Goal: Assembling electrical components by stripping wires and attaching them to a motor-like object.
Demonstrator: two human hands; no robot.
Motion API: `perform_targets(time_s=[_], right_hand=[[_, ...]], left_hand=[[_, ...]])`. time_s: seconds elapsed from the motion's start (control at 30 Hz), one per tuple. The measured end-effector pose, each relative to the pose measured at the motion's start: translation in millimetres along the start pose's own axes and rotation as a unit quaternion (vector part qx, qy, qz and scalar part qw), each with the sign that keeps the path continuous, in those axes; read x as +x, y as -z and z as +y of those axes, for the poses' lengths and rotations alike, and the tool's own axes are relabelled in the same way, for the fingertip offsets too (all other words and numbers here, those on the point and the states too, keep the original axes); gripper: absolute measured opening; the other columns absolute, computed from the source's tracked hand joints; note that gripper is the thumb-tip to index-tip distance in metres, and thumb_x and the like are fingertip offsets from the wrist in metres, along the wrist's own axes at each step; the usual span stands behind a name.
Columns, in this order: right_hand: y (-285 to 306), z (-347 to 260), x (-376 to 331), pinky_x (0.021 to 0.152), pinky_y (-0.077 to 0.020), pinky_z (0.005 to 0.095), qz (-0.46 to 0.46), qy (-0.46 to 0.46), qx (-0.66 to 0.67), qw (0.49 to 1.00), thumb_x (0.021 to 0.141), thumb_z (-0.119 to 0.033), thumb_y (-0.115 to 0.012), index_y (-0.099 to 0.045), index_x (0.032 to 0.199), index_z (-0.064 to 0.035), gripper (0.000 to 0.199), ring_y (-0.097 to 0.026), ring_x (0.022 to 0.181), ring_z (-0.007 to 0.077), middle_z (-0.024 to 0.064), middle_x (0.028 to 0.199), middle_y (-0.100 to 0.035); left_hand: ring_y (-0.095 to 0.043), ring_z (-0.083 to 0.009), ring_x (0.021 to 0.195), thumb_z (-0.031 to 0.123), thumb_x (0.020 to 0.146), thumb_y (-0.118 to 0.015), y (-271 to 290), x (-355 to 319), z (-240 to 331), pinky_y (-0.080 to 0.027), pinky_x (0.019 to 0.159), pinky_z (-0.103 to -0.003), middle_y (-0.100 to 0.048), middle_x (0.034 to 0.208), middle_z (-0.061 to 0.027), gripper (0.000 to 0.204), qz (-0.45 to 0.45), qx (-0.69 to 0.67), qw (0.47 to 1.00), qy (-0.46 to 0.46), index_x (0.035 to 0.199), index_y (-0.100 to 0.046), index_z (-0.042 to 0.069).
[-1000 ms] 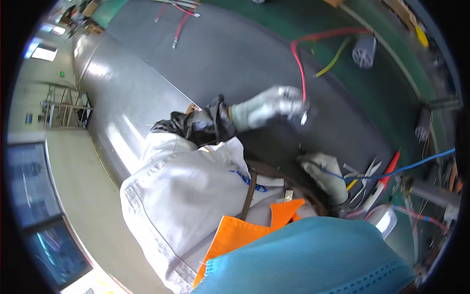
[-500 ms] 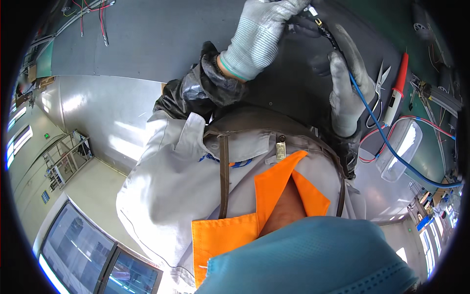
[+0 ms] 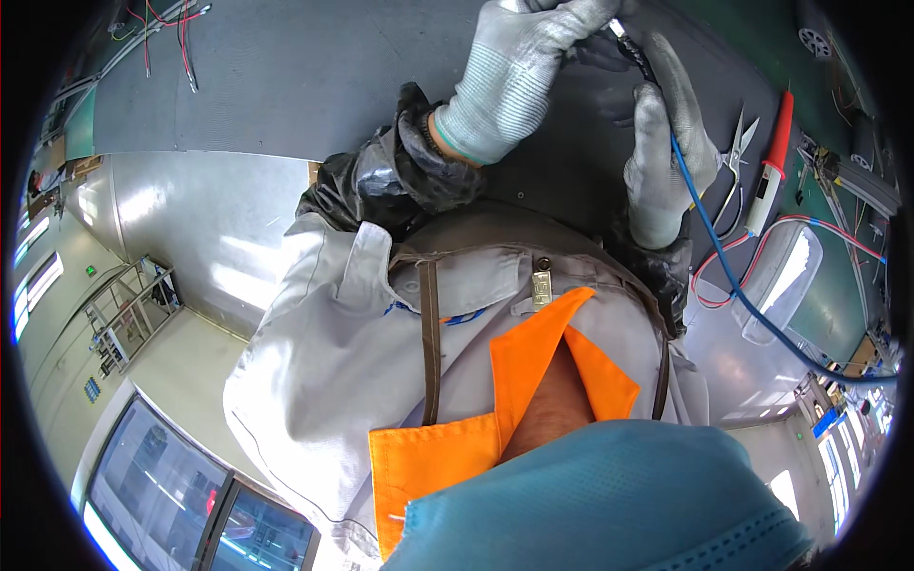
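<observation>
Your left hand (image 3: 519, 71) has its fingers (image 3: 571, 24) closed on the dark tip of the blue wire (image 3: 709, 243), pinching it by a small metal end, while your right hand (image 3: 666, 143) wraps its fingers around the wire just below. The end looks still in work, not yet set down or joined to anything. The wire's long axis runs from your left fingers down and away to your right, tip pointing up. Beside your right fingers, on the worktop (image 3: 286, 76), lie snips (image 3: 738, 152) and a red-handled tool (image 3: 771, 167).
</observation>
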State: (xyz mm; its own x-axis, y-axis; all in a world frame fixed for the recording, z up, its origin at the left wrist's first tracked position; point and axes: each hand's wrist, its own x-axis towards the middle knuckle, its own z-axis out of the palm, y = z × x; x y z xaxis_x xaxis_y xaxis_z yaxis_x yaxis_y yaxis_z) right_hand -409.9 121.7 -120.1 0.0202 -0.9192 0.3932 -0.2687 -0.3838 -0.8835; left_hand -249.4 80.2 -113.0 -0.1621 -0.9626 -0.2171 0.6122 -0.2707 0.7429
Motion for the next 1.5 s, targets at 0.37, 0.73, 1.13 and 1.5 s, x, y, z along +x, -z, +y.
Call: perform_targets(time_s=[0.37,0.73,1.13,1.5], right_hand=[[91.8,42.3,7.1,0.095,-0.0537,0.0403,-0.006,0.047,-0.367,0.929,0.088,-0.01,-0.071,-0.061,0.138,-0.003,0.052,-0.067,0.111,0.0369,0.0192,0.131,-0.066],[204.7,132.5,8.4,0.082,-0.0535,0.0238,0.152,-0.255,-0.053,0.953,0.096,-0.003,-0.07,-0.062,0.137,0.0034,0.043,-0.066,0.096,0.0089,0.0085,0.12,-0.072],[91.1,155.7,180.9,0.09,-0.0549,0.0268,-0.149,-0.217,-0.058,0.963,0.085,0.007,-0.069,-0.066,0.128,0.008,0.043,-0.069,0.1,0.0157,0.0124,0.116,-0.073],[140.2,55.5,80.0,0.083,-0.0538,0.0449,-0.029,-0.089,-0.348,0.933,0.087,-0.019,-0.07,-0.073,0.11,-0.0067,0.026,-0.068,0.096,0.0394,0.0202,0.101,-0.071]], left_hand=[[-0.062,-0.0305,0.122,0.02,0.107,-0.047,44.6,32.6,-58.7,-0.05,0.105,-0.056,-0.066,0.13,-0.0175,0.031,-0.118,-0.106,0.987,0.014,0.125,-0.064,0.002],[-0.069,-0.0131,0.095,0.02,0.106,-0.057,37.2,25.1,-51.7,-0.054,0.083,-0.027,-0.074,0.112,-0.0103,0.026,-0.086,-0.104,0.99,0.045,0.119,-0.067,0.0],[-0.069,-0.0136,0.097,0.023,0.108,-0.054,45.4,27.4,-50.1,-0.056,0.089,-0.029,-0.072,0.108,-0.0071,0.033,-0.121,-0.054,0.991,0.006,0.124,-0.066,-0.003],[-0.07,-0.0231,0.105,0.016,0.105,-0.057,63.9,26.5,-63.4,-0.055,0.097,-0.039,-0.071,0.116,-0.0131,0.025,-0.122,-0.126,0.984,0.016,0.12,-0.064,-0.003]])
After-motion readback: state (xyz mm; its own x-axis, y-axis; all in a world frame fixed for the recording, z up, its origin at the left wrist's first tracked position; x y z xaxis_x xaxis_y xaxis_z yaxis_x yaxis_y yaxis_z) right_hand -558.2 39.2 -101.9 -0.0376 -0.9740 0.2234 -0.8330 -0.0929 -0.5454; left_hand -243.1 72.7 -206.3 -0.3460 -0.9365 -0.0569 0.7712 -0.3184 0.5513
